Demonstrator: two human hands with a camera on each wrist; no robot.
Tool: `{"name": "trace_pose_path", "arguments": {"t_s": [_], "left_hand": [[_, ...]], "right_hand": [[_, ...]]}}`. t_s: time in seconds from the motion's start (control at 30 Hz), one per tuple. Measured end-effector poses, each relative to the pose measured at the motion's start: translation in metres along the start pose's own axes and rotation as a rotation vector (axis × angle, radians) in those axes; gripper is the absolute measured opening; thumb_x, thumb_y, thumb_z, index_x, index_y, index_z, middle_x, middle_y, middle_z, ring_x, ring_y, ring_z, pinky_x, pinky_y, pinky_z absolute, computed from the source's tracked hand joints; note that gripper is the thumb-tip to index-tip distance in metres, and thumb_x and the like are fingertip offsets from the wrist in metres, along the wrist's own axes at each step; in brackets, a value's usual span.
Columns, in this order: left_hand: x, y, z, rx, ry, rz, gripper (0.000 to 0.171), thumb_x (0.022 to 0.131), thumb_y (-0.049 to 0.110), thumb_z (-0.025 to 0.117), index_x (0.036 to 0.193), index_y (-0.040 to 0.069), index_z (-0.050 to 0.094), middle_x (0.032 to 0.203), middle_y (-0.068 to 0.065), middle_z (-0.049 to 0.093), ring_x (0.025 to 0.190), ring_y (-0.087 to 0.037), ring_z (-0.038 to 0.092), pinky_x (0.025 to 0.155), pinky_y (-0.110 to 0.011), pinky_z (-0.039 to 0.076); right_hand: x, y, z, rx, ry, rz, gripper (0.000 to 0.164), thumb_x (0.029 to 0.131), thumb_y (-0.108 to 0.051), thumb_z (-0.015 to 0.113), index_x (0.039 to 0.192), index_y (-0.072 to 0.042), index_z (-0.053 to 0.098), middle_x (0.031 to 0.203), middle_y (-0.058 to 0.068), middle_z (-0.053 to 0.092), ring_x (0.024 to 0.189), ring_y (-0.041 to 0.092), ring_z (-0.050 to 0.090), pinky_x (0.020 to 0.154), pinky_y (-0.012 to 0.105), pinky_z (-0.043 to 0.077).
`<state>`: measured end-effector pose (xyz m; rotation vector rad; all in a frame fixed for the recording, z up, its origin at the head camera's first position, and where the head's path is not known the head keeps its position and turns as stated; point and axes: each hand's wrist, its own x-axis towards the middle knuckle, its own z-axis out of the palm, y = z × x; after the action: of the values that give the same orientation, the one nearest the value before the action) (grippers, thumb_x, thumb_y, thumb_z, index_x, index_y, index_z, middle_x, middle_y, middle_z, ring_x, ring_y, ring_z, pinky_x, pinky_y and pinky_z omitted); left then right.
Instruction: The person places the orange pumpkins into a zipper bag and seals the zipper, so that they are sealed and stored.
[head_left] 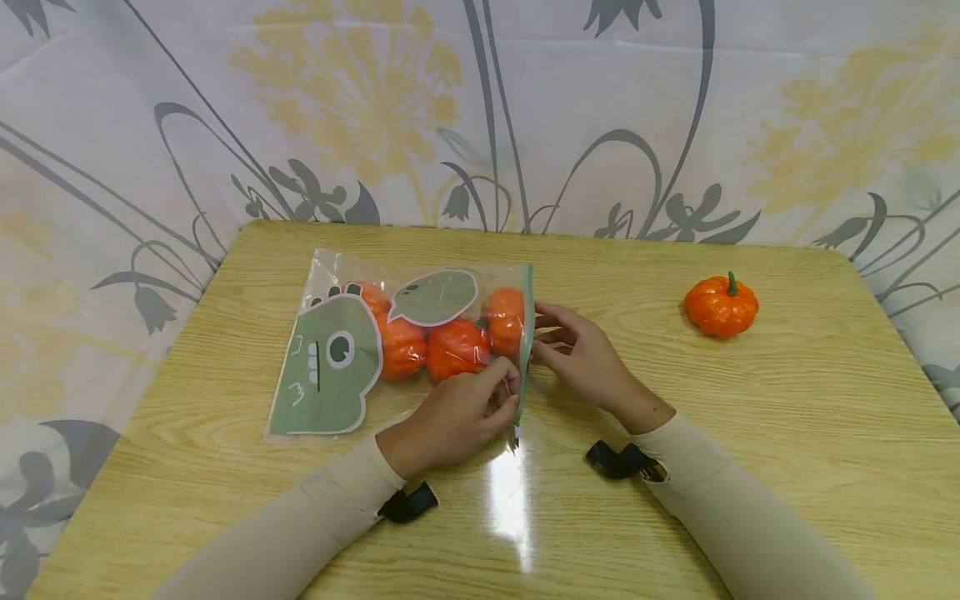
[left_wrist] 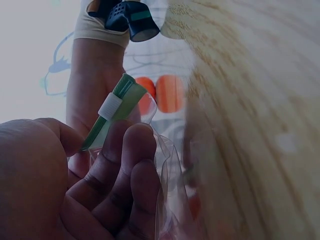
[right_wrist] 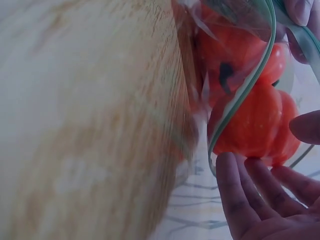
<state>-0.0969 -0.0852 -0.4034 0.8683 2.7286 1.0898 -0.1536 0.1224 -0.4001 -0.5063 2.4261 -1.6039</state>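
A clear zip bag (head_left: 322,392) with a green dinosaur print lies on the table, its green-edged mouth facing right. Several orange toy pumpkins (head_left: 457,348) are inside. One pumpkin (right_wrist: 255,122) sits right at the mouth. My left hand (head_left: 459,417) pinches the near side of the mouth between thumb and curled fingers, close to the white zip slider (left_wrist: 110,106). At the opening, my right hand (head_left: 581,358) has its fingers extended against the pumpkin at the mouth, the thumb beside it. The bag's mouth is parted in the right wrist view.
Another orange pumpkin (head_left: 722,307) with a green stem stands on the right side of the wooden table (head_left: 787,467). A flower-patterned cloth (head_left: 555,108) hangs behind the table's far edge. Each wrist wears a black camera mount (head_left: 408,502).
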Motion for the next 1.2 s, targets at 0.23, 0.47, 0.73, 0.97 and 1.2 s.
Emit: {"name": "trace_pose_path", "arguments": {"t_s": [0.23,0.47,0.73,0.97,1.2], "left_hand": [[-0.0006,0.0006,-0.0005,0.000,0.003,-0.004,0.009,0.097,0.019,0.058,0.104,0.016,0.054,0.079,0.009,0.062,0.070,-0.002,0.057,0.065,-0.019,0.047],[-0.0007,0.0011,-0.0007,0.000,-0.001,-0.002,0.008,0.098,0.019,0.058,0.104,0.016,0.054,0.079,0.009,0.063,0.069,-0.001,0.057,0.064,-0.019,0.047],[-0.0002,0.0003,0.0000,-0.001,0.002,0.002,0.008,0.098,0.019,0.058,0.104,0.017,0.054,0.079,0.010,0.062,0.070,-0.001,0.057,0.064,-0.019,0.047],[0.0001,-0.0006,0.0015,0.007,0.011,0.009,0.009,0.097,0.019,0.058,0.105,0.016,0.054,0.079,0.010,0.062,0.071,-0.001,0.057,0.065,-0.019,0.047],[-0.0001,0.0001,0.0006,0.001,0.015,0.006,0.009,0.096,0.018,0.059,0.103,0.016,0.054,0.079,0.009,0.062,0.070,-0.002,0.057,0.064,-0.018,0.046]], "right_hand": [[-0.0008,-0.0021,-0.0001,0.036,-0.013,0.005,0.048,0.098,-0.006,0.059,0.144,0.000,0.047,0.139,0.023,0.057,0.112,0.037,0.065,0.090,0.033,0.055],[-0.0007,0.0017,0.0012,0.039,-0.080,0.043,0.055,0.099,-0.006,0.056,0.151,-0.001,0.038,0.138,0.024,0.052,0.114,0.038,0.061,0.094,0.044,0.054],[-0.0006,0.0018,0.0003,0.037,-0.095,0.041,0.054,0.100,-0.010,0.057,0.151,-0.003,0.039,0.132,0.023,0.055,0.111,0.036,0.063,0.087,0.041,0.057],[-0.0003,0.0013,-0.0030,0.008,-0.038,0.044,0.047,0.099,-0.008,0.055,0.145,0.000,0.048,0.124,0.023,0.063,0.101,0.032,0.067,0.082,0.040,0.058],[0.0003,0.0018,-0.0064,-0.012,-0.007,0.052,0.043,0.099,-0.006,0.051,0.142,0.002,0.050,0.122,0.024,0.064,0.099,0.035,0.068,0.080,0.035,0.058]]}}
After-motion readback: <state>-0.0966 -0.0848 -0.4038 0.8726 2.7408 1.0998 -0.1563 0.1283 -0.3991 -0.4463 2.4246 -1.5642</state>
